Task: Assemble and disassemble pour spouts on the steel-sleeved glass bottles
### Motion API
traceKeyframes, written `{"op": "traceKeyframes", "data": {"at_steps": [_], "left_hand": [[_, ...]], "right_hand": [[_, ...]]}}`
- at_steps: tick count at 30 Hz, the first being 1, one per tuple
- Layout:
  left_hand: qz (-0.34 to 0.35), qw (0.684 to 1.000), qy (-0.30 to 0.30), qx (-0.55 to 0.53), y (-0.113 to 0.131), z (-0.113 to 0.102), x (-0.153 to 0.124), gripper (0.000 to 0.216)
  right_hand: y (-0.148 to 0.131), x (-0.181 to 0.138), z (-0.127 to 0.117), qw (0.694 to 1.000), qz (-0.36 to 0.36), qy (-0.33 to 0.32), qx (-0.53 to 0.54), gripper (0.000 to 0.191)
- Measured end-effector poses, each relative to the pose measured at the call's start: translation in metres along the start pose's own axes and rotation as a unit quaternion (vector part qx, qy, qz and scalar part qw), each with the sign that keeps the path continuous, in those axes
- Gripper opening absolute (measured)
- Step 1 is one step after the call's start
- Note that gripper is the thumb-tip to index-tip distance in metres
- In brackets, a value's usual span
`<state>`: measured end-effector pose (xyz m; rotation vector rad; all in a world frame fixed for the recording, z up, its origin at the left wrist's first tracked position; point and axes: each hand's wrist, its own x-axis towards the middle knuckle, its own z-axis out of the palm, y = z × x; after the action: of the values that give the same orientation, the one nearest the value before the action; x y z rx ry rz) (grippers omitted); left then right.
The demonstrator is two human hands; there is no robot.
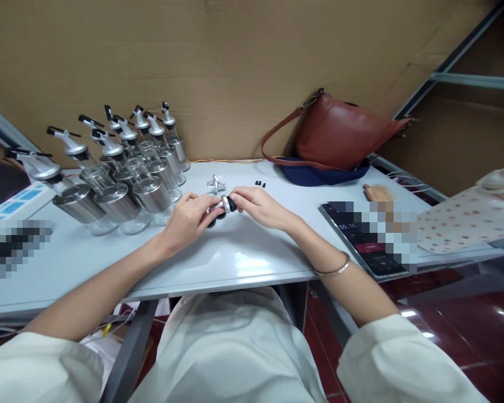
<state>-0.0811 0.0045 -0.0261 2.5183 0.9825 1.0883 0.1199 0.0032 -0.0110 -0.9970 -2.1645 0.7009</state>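
A silver-and-black bottle pourer top [225,203] is held between my two hands, just above the table. My left hand [189,219] is closed around its silver end. The fingers of my right hand [258,206] pinch its black stopper end. A small black round piece [211,223] shows under my left fingers; whether it is held or lies on the table I cannot tell. Just beyond my hands lie small silver parts [216,183], and several tiny black caps [260,183] rest to their right.
Glass-and-steel oil bottles [120,204], many with pourer tops, crowd the left of the white table [252,257]. A brown handbag [340,131] sits on a dark blue cap [315,174] at back right. A phone or tablet [357,235] lies right, beside a dotted cloth [453,221].
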Motion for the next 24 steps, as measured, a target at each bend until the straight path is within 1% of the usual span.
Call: {"op": "traceKeyframes", "data": {"at_steps": [4,8,10,12,15,17,19,21,24], "left_hand": [[0.088,0.992,0.008,0.091,-0.0043,-0.0002,0.0003,0.021],[0.196,0.964,0.052,0.173,-0.0055,-0.0012,0.0012,0.021],[0.235,0.951,0.067,0.188,-0.0063,-0.0015,0.0010,0.018],[0.261,0.943,0.075,0.192,-0.0075,-0.0018,0.0001,0.015],[0.293,0.932,0.090,0.192,-0.0096,-0.0026,-0.0016,0.017],[0.302,0.929,0.099,0.189,-0.0104,-0.0034,-0.0022,0.020],[0.285,0.935,0.098,0.189,-0.0104,-0.0044,-0.0019,0.020],[0.240,0.948,0.086,0.190,-0.0101,-0.0053,-0.0007,0.019],[0.166,0.969,0.070,0.170,-0.0095,-0.0057,0.0016,0.019]], "right_hand": [[-0.0013,-0.0008,0.0013,0.998,0.022,-0.034,0.046,0.042],[-0.0029,-0.0008,0.0011,0.991,0.042,-0.072,0.102,0.047],[-0.0027,-0.0005,0.0007,0.986,0.051,-0.093,0.127,0.047],[-0.0015,-0.0002,0.0008,0.979,0.055,-0.120,0.158,0.047],[0.0009,-0.0003,0.0020,0.964,0.060,-0.156,0.209,0.047],[0.0016,-0.0008,0.0027,0.956,0.067,-0.166,0.231,0.049],[0.0009,-0.0013,0.0021,0.957,0.069,-0.155,0.233,0.050],[-0.0008,-0.0013,0.0002,0.966,0.063,-0.122,0.220,0.050],[-0.0021,-0.0002,-0.0029,0.977,0.040,-0.056,0.200,0.047]]}}
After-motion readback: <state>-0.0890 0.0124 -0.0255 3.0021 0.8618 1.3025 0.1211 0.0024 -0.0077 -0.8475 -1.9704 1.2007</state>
